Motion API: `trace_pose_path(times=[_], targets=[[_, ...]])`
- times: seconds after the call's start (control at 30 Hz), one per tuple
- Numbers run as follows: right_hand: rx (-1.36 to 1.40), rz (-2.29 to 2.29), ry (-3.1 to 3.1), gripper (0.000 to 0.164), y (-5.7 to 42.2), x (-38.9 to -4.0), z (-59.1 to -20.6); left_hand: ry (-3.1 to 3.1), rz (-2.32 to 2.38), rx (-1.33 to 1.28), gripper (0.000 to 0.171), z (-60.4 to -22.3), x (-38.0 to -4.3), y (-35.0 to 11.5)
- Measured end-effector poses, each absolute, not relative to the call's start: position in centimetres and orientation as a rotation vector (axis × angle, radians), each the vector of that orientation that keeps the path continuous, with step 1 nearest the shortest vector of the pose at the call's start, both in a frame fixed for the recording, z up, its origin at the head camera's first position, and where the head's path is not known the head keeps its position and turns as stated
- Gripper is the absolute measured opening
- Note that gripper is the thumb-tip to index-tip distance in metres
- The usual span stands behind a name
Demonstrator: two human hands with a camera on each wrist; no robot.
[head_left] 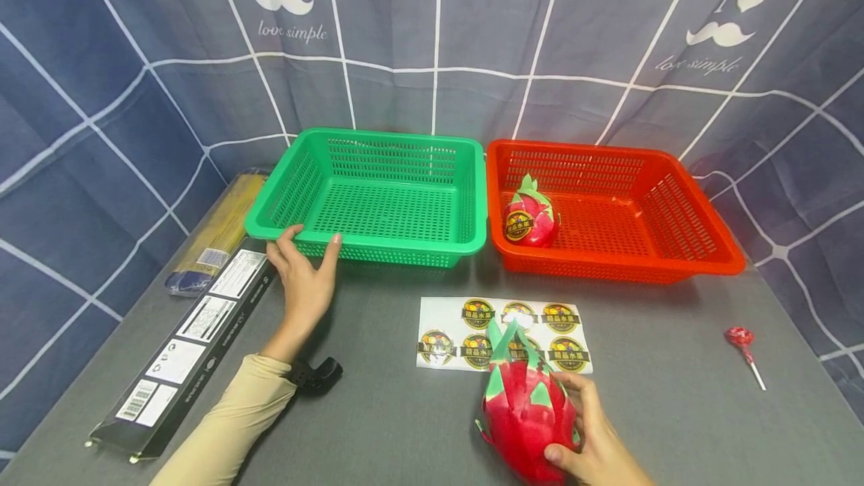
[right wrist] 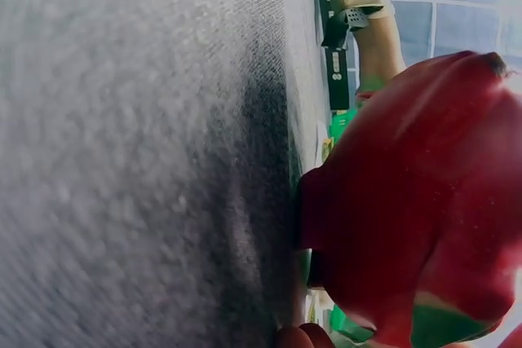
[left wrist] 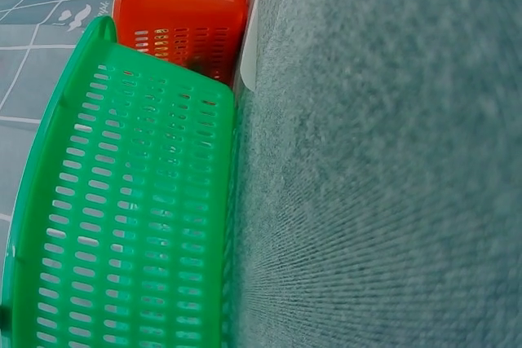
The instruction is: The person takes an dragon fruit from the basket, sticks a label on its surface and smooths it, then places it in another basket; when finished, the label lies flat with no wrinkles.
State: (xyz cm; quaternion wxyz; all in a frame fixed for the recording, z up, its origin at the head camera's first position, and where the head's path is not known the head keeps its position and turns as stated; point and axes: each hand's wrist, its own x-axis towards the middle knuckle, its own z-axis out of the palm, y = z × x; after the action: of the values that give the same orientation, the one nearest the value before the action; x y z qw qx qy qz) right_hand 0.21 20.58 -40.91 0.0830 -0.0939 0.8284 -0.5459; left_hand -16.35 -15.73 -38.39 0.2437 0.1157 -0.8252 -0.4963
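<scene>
Left sleeve [head_left: 232,415] beige, long, lightly creased; black wrist strap [head_left: 327,375], small holes, curved end

Red dragon fruit [right wrist: 416,193] near grey tabletop [right wrist: 122,160]; fingers [right wrist: 292,338] at bottom.

I'm in a small curtained-off corner — a makeshift work booth, by its look. A white-gridded, blue-grey fabric curtain [head_left: 486,13] with "love simple" moustache prints [head_left: 283,1] closes in the back and both sides of my flat grey, cloth-textured bench [head_left: 378,426]. Whether home or shop lies beyond, I can't tell.
</scene>
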Motion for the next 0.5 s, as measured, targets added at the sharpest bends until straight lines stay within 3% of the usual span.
trace_pose_path(times=[0.23,0.5], targets=[[-0.495,-1.665,2.562,0.061,21.2,0.1,-42.2,-2.253,-1.351,0.323,0.064,-38.6,-16.4,-15.6],[-0.421,-1.811,2.381,0.046,21.5,-0.1,-41.8,-2.274,-1.405,0.319,0.068,-38.4,-15.9,-14.9]])
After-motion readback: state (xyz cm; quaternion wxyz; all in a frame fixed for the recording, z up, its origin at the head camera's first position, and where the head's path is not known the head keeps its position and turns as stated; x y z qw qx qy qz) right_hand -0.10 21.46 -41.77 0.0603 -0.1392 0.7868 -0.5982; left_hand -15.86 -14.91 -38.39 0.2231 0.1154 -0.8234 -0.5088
